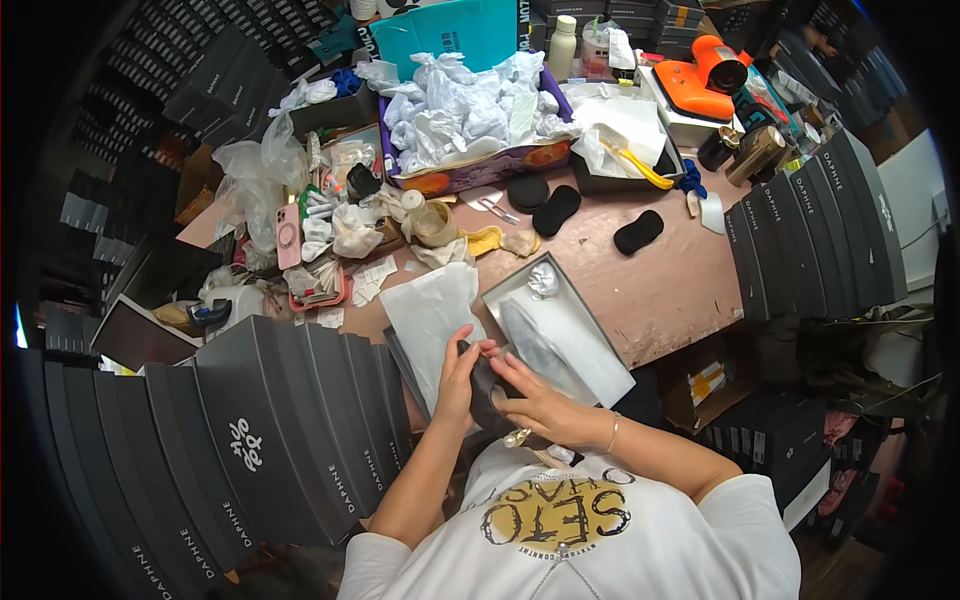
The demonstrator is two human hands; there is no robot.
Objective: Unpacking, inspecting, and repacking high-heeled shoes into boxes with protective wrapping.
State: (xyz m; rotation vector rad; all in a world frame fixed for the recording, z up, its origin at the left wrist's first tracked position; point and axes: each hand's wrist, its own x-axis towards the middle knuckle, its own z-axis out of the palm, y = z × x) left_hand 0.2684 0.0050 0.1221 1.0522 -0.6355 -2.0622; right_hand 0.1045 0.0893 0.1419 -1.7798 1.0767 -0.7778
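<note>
Close to my body I hold a dark shoe (484, 388) with both hands, a gold-coloured ornament showing at its near end. My left hand (461, 376) is closed round its left side, the thumb and fingers near the far tip. From the right, my right hand (541, 404) grips the shoe, its fingers lying across the upper. Just beyond my hands is an open grey shoe box (612, 372) lined with white paper. In it lie a shoe in translucent wrapping (535, 340) and a crumpled paper ball (544, 280). A white paper sheet (430, 305) lies left of the box.
Stacked dark shoe boxes stand at the left (270, 420) and the right (815, 230). A purple bin of crumpled paper (470, 110) is at the back. Black sponges (638, 232), a pink phone (288, 236) and an orange device (692, 90) are on the table.
</note>
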